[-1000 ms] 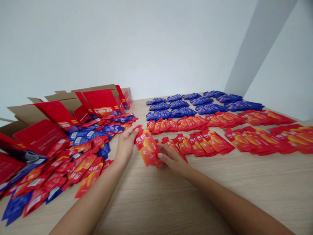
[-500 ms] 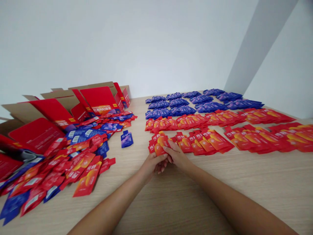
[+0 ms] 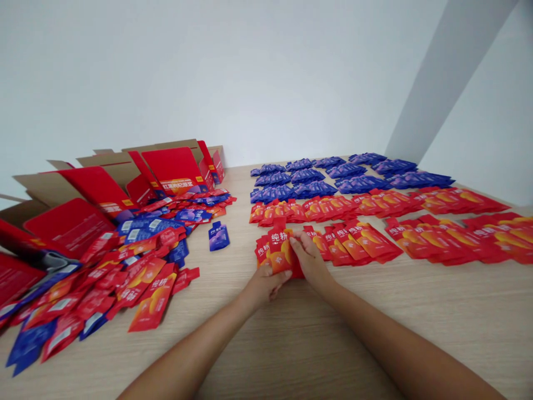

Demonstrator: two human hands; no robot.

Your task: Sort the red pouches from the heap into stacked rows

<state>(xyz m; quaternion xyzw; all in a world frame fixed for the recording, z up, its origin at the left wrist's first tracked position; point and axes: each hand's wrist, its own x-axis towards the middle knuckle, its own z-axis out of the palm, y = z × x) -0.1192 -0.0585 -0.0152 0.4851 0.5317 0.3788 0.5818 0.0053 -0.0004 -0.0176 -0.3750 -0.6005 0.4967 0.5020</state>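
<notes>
Both my hands meet at a small stack of red sachets (image 3: pixel 278 250) at the left end of the nearest row on the wooden table (image 3: pixel 291 344). My left hand (image 3: pixel 263 284) grips the stack's near edge with its fingers curled under it. My right hand (image 3: pixel 308 256) holds the stack's right side, thumb on top. The top sachet stands slightly raised and shows white characters.
Rows of red sachets (image 3: pixel 416 233) run to the right, with blue sachets (image 3: pixel 333 178) in rows behind them. A loose heap of red and blue sachets (image 3: pixel 116 266) lies to the left, in front of opened red cartons (image 3: pixel 125 183). One blue sachet (image 3: pixel 218 235) lies alone.
A second ago both hands held a red sachet left of the row. They carried it right onto the stack's end, and now grip that stack, lifting its top slightly. A lone blue sachet came into sight.
</notes>
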